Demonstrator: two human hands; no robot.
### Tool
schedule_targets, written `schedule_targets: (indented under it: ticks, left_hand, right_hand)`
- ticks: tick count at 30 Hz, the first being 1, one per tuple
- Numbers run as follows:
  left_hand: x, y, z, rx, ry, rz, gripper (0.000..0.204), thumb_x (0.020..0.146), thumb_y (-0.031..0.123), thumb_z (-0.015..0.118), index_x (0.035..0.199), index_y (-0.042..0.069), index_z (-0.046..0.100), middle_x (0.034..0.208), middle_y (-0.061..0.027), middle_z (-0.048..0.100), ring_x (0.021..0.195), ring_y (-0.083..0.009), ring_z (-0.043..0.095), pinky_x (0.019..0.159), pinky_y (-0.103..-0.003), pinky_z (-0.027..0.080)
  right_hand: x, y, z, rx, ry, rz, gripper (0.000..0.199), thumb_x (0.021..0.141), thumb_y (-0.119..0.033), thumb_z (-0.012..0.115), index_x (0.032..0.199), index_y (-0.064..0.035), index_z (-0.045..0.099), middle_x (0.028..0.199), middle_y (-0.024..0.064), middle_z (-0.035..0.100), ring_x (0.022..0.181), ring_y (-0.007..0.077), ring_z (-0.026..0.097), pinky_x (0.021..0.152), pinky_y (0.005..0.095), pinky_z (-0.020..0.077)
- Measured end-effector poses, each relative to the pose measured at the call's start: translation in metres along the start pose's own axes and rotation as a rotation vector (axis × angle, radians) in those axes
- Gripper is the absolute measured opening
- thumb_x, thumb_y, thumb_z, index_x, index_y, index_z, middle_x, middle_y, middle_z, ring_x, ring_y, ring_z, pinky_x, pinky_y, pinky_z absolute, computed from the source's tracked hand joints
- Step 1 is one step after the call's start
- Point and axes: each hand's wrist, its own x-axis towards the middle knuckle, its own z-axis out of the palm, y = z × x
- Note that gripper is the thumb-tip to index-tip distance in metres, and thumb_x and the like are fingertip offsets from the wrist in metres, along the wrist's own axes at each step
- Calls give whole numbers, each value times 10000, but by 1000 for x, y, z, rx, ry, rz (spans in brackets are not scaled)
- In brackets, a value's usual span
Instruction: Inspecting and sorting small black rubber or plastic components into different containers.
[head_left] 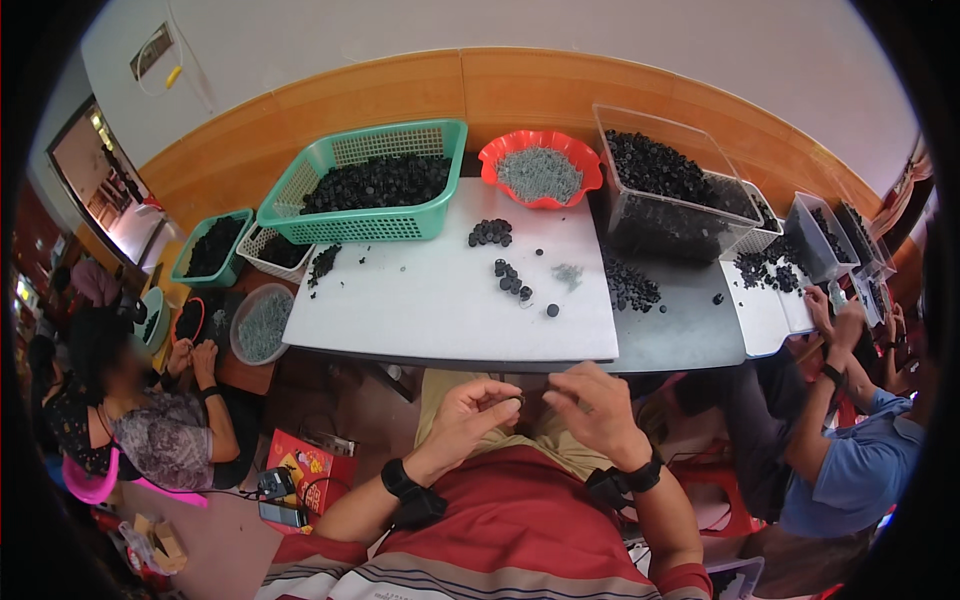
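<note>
1. My left hand and right hand meet over my lap, just below the white table's near edge.
2. Fingertips of both pinch one small dark part between them; too small to tell its axis or facing.
3. Beyond my fingers: loose black caps; farther, a green basket, a red bowl.
4. Lower left of my left hand: a red carton on the floor.

Hidden and unclear between the hands

Whatever the left hand and right hand pinch just below the worktop edge is too small to identify; the small black parts beyond them are too tiny for shape, and the far-right bins blur at the rim.
</note>
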Motion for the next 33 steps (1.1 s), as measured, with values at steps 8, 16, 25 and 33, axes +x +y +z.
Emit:
schedule_targets:
  ticks: [8, 16, 25, 33]
  left_hand:
    - [-4, 1, -6, 101, 38, 93, 207, 967, 73, 707, 1151, -23, 706, 967, -50, 721, 875, -103, 681, 801, -234, 555]
    - [-4, 3, -9, 175, 72, 166, 196, 968, 51, 694, 1147, -29, 702, 966, -50, 721, 873, -97, 679, 802, -234, 556]
    - [8, 19, -6, 252, 93, 164, 204, 964, 59, 699, 1145, -36, 702, 968, -50, 727, 869, -89, 675, 791, -230, 551]
    - [17, 19, -9, 304, 99, 142, 186, 969, 58, 695, 1129, -36, 713, 960, -64, 737, 879, -102, 694, 812, -229, 561]
  right_hand:
    - [-1, 51, -10, 6, 208, 151, 161, 861, 7, 756, 1017, 0, 718, 886, 86, 667, 645, 134, 591, 574, 255, 471]
    - [-3, 63, -7, 88, 245, 178, 107, 869, 14, 736, 974, 6, 717, 815, 56, 640, 624, 107, 521, 550, 254, 395]
    - [-1, 53, -11, 19, 209, 180, 104, 870, 11, 732, 973, 6, 721, 799, 63, 646, 645, 116, 557, 572, 254, 424]
    - [-2, 50, -11, 85, 203, 235, 100, 874, 11, 726, 974, 9, 727, 813, 67, 652, 653, 116, 579, 583, 246, 439]
